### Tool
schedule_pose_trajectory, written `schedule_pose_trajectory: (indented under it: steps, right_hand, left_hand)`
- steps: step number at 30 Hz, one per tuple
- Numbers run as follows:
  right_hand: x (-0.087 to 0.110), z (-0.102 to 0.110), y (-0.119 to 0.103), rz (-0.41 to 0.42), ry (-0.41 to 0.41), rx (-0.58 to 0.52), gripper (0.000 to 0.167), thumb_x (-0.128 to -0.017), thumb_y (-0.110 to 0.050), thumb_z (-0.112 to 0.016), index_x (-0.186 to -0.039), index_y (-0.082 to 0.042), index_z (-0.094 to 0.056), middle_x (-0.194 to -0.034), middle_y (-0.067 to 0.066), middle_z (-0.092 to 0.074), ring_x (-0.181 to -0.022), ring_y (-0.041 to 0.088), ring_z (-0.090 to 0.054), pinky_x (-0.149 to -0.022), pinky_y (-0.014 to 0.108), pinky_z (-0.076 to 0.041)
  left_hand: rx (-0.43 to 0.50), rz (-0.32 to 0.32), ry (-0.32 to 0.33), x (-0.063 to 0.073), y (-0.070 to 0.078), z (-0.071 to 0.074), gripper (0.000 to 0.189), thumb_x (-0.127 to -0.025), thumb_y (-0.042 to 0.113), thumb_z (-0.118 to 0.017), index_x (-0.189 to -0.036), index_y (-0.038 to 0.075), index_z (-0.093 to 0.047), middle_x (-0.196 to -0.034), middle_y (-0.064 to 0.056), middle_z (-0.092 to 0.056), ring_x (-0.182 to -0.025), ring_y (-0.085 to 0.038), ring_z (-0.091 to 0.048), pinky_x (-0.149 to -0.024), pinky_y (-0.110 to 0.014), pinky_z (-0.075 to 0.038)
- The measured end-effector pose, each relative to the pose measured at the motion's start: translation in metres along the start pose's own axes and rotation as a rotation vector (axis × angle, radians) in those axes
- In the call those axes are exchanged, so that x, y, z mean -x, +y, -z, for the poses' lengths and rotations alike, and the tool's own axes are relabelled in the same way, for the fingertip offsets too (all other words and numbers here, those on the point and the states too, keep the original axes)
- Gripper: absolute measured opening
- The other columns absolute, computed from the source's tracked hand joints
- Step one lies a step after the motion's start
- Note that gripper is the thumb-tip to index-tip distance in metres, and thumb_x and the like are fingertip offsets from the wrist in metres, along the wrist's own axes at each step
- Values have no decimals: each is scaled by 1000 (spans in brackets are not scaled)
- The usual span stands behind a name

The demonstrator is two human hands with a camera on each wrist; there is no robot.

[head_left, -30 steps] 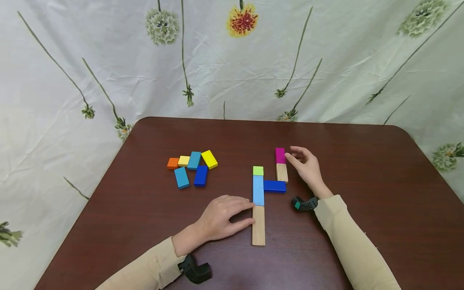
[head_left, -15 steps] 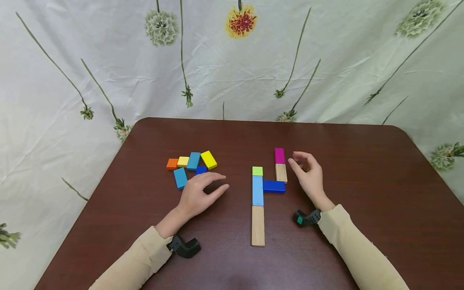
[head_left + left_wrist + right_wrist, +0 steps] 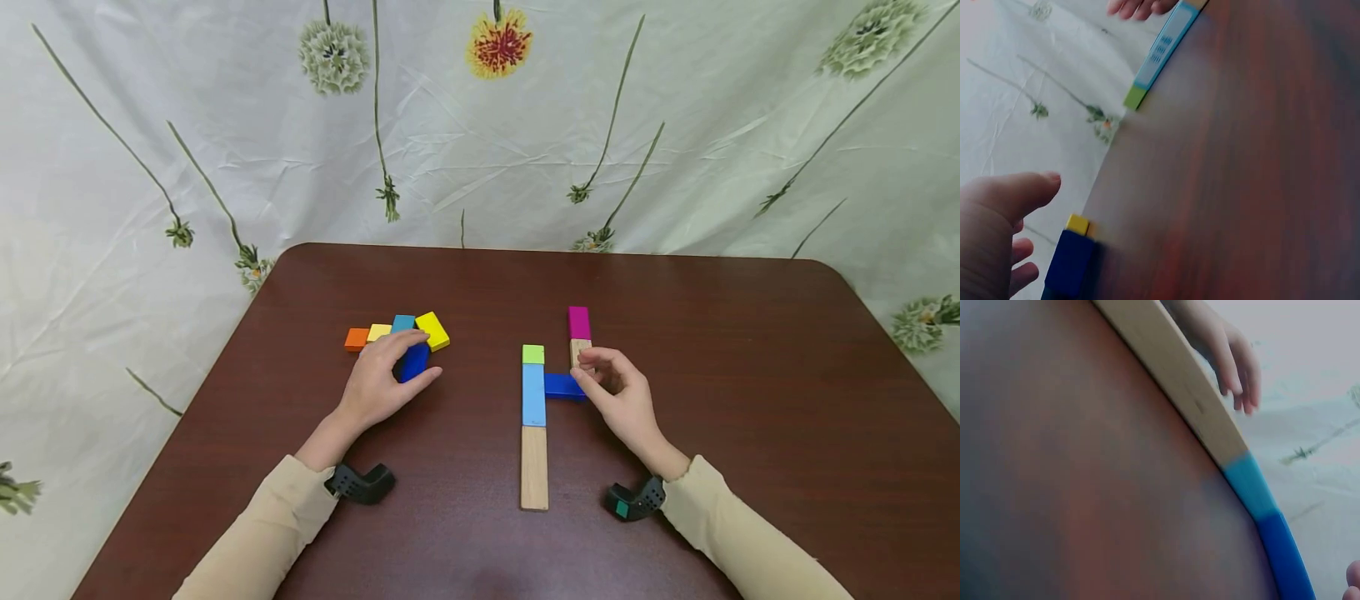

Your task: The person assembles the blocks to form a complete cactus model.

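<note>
My left hand (image 3: 375, 383) is over the loose blocks at left, its thumb and fingers spread around a dark blue block (image 3: 415, 363). In the left wrist view a gap shows between the thumb and that block. My right hand (image 3: 621, 396) has its fingertips right at the junction of a lying blue block (image 3: 561, 386) and a short wooden block (image 3: 575, 351), partly covering both. A magenta block (image 3: 578, 322) continues the wooden one at its far end. Left of these, a long wooden block (image 3: 534, 467), a light blue block (image 3: 533, 396) and a green block (image 3: 533, 354) form a line.
Around my left hand lie an orange block (image 3: 356, 339), a pale yellow block (image 3: 378, 332), a bright yellow block (image 3: 433, 330) and a lighter blue block (image 3: 403, 322). The brown table (image 3: 480, 283) ends at a white flowered cloth (image 3: 465, 150).
My left hand has left the long row of blocks and moved left to the loose ones. The right hand has come back from the magenta block towards the lying blue block.
</note>
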State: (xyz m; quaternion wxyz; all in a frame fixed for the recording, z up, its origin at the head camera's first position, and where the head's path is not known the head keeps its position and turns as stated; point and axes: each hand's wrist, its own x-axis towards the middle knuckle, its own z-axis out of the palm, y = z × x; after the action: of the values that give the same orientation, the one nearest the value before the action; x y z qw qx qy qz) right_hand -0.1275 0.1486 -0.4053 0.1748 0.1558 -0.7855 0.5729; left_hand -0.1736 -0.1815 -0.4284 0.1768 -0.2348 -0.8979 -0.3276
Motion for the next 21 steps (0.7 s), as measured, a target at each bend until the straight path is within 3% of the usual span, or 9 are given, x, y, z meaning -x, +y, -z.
schedule_pose_trajectory:
  steps: [4, 11, 16, 21]
  right_hand:
    - [11, -4, -7, 27, -73, -13, 25, -80, 10, -66, -105, 10, -61, -97, 25, -62, -80, 9, -57, -64, 22, -47]
    - [27, -10, -6, 65, -208, -15, 30, -76, 12, -70, -105, 8, -62, -96, 21, -63, -84, 28, -59, -71, 31, -52]
    - [35, -14, 9, 41, -299, 13, 31, -78, 0, -74, -108, -1, -65, -100, 11, -64, -89, 23, -60, -75, 30, -52]
    - [37, -15, 15, 22, -334, 28, 33, -79, -11, -76, -110, -9, -65, -104, 2, -63, -91, 15, -60, -77, 27, -51]
  left_hand:
    - [33, 47, -64, 0, -6, 3, 55, -81, 35, -72, -126, 7, -58, -129, -10, -55, -120, -29, -47, -99, -52, -34]
    - [41, 83, -130, 0, -8, 7, 56, -82, 33, -71, -129, 6, -56, -133, -11, -53, -124, -30, -43, -103, -54, -28]
    - [44, 91, -194, 0, -10, 11, 61, -80, 30, -73, -132, 5, -53, -133, -13, -52, -126, -33, -40, -104, -56, -25]
    - [47, 108, -271, 0, -10, 16, 68, -77, 28, -75, -135, 5, -49, -137, -15, -48, -130, -34, -34, -106, -56, -21]
